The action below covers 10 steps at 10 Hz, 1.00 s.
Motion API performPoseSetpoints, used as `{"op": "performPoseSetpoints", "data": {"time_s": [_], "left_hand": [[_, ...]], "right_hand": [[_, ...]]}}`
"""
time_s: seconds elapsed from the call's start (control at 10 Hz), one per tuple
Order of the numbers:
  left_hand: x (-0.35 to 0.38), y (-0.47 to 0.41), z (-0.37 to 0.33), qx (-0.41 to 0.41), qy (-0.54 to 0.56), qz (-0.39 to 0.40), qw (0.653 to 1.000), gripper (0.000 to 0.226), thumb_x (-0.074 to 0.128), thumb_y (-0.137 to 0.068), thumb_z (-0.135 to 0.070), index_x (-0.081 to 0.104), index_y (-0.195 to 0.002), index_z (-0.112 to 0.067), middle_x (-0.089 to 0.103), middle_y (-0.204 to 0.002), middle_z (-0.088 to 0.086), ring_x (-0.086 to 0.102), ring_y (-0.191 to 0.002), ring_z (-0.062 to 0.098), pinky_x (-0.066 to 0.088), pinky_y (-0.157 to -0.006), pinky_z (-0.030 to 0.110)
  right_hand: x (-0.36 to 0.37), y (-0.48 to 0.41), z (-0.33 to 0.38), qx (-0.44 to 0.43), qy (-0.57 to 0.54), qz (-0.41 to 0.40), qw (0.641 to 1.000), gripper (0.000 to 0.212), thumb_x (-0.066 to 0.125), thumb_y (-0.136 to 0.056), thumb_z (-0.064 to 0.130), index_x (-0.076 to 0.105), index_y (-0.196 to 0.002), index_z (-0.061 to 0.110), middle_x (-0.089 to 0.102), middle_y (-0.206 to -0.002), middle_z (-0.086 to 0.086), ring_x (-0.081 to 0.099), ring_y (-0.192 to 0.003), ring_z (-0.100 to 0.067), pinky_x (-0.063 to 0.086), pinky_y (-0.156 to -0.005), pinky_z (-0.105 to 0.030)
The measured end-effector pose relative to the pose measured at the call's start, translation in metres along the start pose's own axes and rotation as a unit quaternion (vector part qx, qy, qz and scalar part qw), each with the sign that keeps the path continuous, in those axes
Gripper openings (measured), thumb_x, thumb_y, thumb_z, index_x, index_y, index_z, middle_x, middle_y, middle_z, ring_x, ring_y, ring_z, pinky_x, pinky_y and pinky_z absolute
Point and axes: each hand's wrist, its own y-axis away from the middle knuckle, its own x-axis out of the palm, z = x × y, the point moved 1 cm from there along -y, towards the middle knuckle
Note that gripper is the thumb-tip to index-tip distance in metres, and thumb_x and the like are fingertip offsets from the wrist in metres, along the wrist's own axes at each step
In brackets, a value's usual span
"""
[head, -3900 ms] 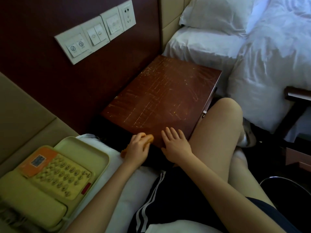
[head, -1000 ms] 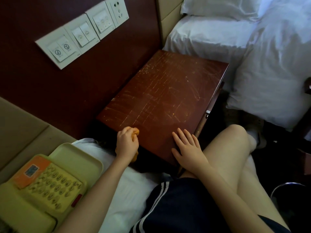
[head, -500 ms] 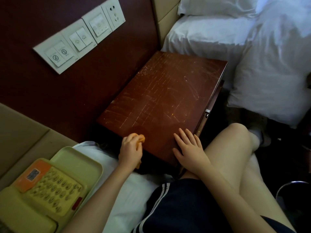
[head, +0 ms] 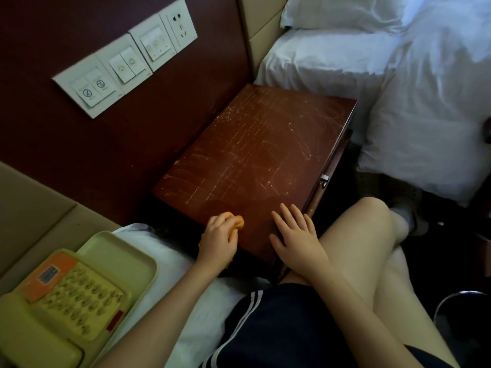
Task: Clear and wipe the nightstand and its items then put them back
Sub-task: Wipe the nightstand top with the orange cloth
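The dark red nightstand (head: 255, 155) has a bare, scratched top between two beds. My left hand (head: 219, 241) grips a bunched orange cloth (head: 237, 223) and holds it against the near left edge of the top. Only a small part of the cloth shows past my fingers. My right hand (head: 295, 235) lies flat on the near right corner, fingers straight and spread. A yellow-green telephone (head: 53, 309) sits on a pale tray (head: 125, 251) on the white bedding at lower left.
A white switch and socket panel (head: 127, 59) is on the dark wall panel behind the nightstand. A white bed with a pillow (head: 372, 62) fills the upper right. My bare knees (head: 372, 221) sit beside the nightstand's front, near its drawer knob (head: 323, 180).
My left hand with the cloth has shifted slightly right along the near edge over the last second. My right hand stays flat on the near right corner.
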Motion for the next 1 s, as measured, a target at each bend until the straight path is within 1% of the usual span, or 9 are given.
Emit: {"op": "performPoseSetpoints", "data": {"time_s": [0.1, 0.3, 0.4, 0.5, 0.6, 0.7, 0.8, 0.9, 1.0], "left_hand": [[-0.007, 0.006, 0.014, -0.025, 0.004, -0.006, 1.000, 0.029, 0.054, -0.088, -0.005, 0.065, -0.114, -0.013, 0.057, -0.115, 0.001, 0.044, -0.107, 0.015, 0.034, -0.087, 0.020], [-0.015, -0.028, 0.017, -0.144, -0.008, -0.064, 0.988, 0.022, 0.051, -0.090, -0.006, 0.065, -0.105, -0.012, 0.059, -0.117, 0.004, 0.047, -0.107, 0.022, 0.038, -0.083, 0.026], [-0.008, -0.037, 0.000, -0.137, -0.020, -0.062, 0.988, 0.024, 0.049, -0.089, -0.004, 0.065, -0.106, -0.012, 0.058, -0.118, 0.004, 0.048, -0.107, 0.023, 0.041, -0.087, 0.031], [0.000, -0.032, -0.012, -0.073, -0.016, -0.044, 0.996, 0.026, 0.050, -0.089, -0.004, 0.065, -0.108, -0.014, 0.059, -0.115, 0.000, 0.047, -0.106, 0.018, 0.038, -0.086, 0.023], [0.002, -0.014, -0.009, -0.001, -0.016, -0.001, 1.000, 0.028, 0.054, -0.088, -0.005, 0.065, -0.112, -0.015, 0.058, -0.115, -0.001, 0.046, -0.107, 0.017, 0.035, -0.084, 0.020], [-0.004, 0.000, 0.009, -0.005, -0.006, 0.006, 1.000, 0.029, 0.054, -0.088, -0.005, 0.065, -0.113, -0.014, 0.057, -0.116, 0.001, 0.044, -0.107, 0.016, 0.034, -0.087, 0.021], [-0.014, -0.007, 0.024, -0.061, -0.006, -0.023, 0.998, 0.026, 0.052, -0.090, -0.007, 0.065, -0.112, -0.012, 0.057, -0.116, 0.003, 0.044, -0.104, 0.015, 0.037, -0.086, 0.023], [-0.015, -0.024, 0.021, -0.117, -0.011, -0.052, 0.992, 0.024, 0.051, -0.090, -0.006, 0.064, -0.110, -0.009, 0.056, -0.118, 0.008, 0.046, -0.107, 0.023, 0.038, -0.087, 0.028], [-0.008, -0.038, 0.005, -0.135, -0.019, -0.056, 0.989, 0.025, 0.048, -0.091, -0.008, 0.063, -0.111, -0.011, 0.054, -0.120, 0.008, 0.045, -0.108, 0.024, 0.039, -0.085, 0.029]], "right_hand": [[-0.002, 0.002, -0.001, 0.003, -0.007, -0.003, 1.000, 0.056, 0.033, -0.098, 0.040, 0.016, -0.149, 0.024, 0.001, -0.157, 0.002, -0.010, -0.143, -0.019, -0.009, -0.113, -0.037], [-0.004, 0.003, 0.000, 0.005, -0.014, -0.003, 1.000, 0.055, 0.033, -0.098, 0.038, 0.016, -0.149, 0.023, 0.001, -0.157, 0.002, -0.010, -0.143, -0.020, -0.008, -0.113, -0.037], [-0.004, 0.004, 0.000, 0.008, -0.011, -0.007, 1.000, 0.055, 0.033, -0.098, 0.038, 0.016, -0.149, 0.023, 0.001, -0.157, 0.002, -0.010, -0.143, -0.020, -0.007, -0.114, -0.037], [-0.004, 0.004, 0.001, 0.010, -0.009, -0.009, 1.000, 0.055, 0.033, -0.098, 0.038, 0.017, -0.149, 0.023, 0.002, -0.157, 0.001, -0.009, -0.143, -0.019, -0.008, -0.114, -0.037], [-0.004, 0.003, 0.000, 0.012, -0.002, -0.011, 1.000, 0.055, 0.034, -0.098, 0.038, 0.018, -0.148, 0.023, 0.003, -0.157, 0.002, -0.008, -0.144, -0.019, -0.007, -0.114, -0.037], [-0.003, 0.003, 0.000, 0.010, -0.005, -0.011, 1.000, 0.055, 0.034, -0.098, 0.038, 0.018, -0.148, 0.023, 0.003, -0.157, 0.002, -0.008, -0.144, -0.019, -0.006, -0.114, -0.038], [-0.003, 0.003, 0.000, 0.009, -0.007, -0.006, 1.000, 0.055, 0.033, -0.098, 0.038, 0.017, -0.148, 0.023, 0.002, -0.157, 0.002, -0.009, -0.143, -0.019, -0.008, -0.114, -0.037], [-0.002, 0.002, 0.001, 0.010, -0.007, -0.003, 1.000, 0.055, 0.033, -0.098, 0.038, 0.017, -0.148, 0.023, 0.002, -0.157, 0.002, -0.010, -0.143, -0.019, -0.009, -0.113, -0.037], [-0.003, 0.002, 0.001, 0.013, -0.004, -0.007, 1.000, 0.055, 0.033, -0.098, 0.038, 0.017, -0.148, 0.023, 0.002, -0.157, 0.002, -0.009, -0.143, -0.019, -0.007, -0.114, -0.037]]}}
